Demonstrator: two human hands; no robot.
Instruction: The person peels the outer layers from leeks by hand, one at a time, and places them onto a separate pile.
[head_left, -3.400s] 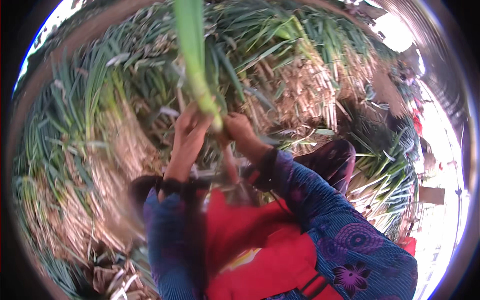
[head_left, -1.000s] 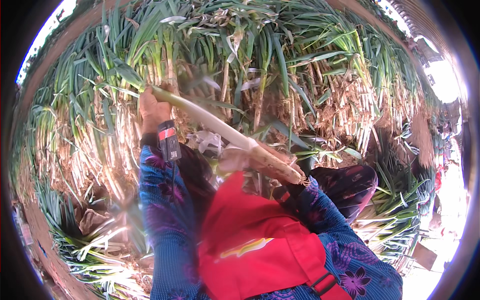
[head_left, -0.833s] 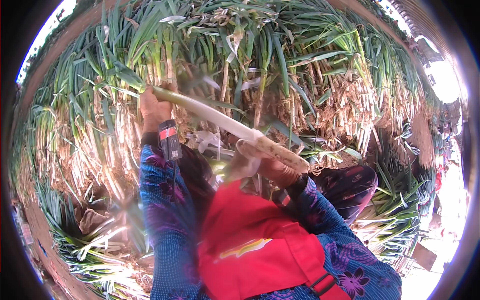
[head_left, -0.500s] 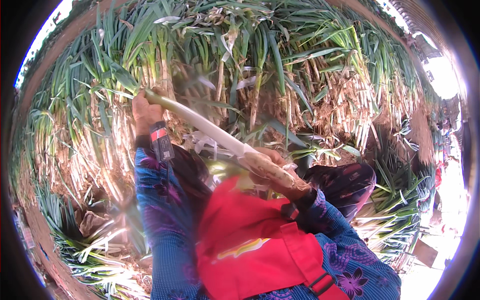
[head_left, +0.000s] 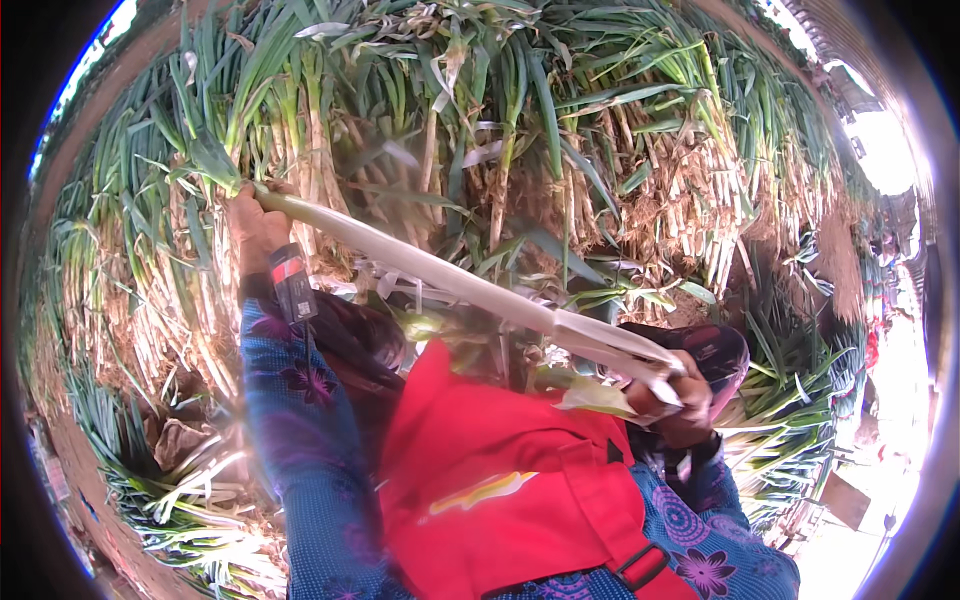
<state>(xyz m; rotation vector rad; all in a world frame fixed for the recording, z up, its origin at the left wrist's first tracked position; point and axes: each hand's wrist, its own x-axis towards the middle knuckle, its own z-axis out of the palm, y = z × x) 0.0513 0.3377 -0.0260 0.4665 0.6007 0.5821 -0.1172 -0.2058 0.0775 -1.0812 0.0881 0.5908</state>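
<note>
A long green onion (head_left: 430, 268) stretches slantwise before me, its pale shank running from upper left to lower right. My left hand (head_left: 258, 232) is closed round it where the shank meets the green leaves. At the other end, my right hand (head_left: 680, 400) is closed on loose outer skin (head_left: 625, 350) of the onion, somewhat blurred. A pale flap of leaf (head_left: 597, 396) hangs beside the right hand. The root end is hidden by the skin and the right hand.
Dense rows of green onions (head_left: 690, 150) stand ahead and to the left. More lie in heaps at the lower left (head_left: 205, 500) and at the right (head_left: 780, 430). My red apron (head_left: 510, 480) and bent knees are below the onion.
My right hand has moved right and slightly down, drawing outer skin along the shank toward the root end. My left hand has shifted a little left, still gripping the onion.
</note>
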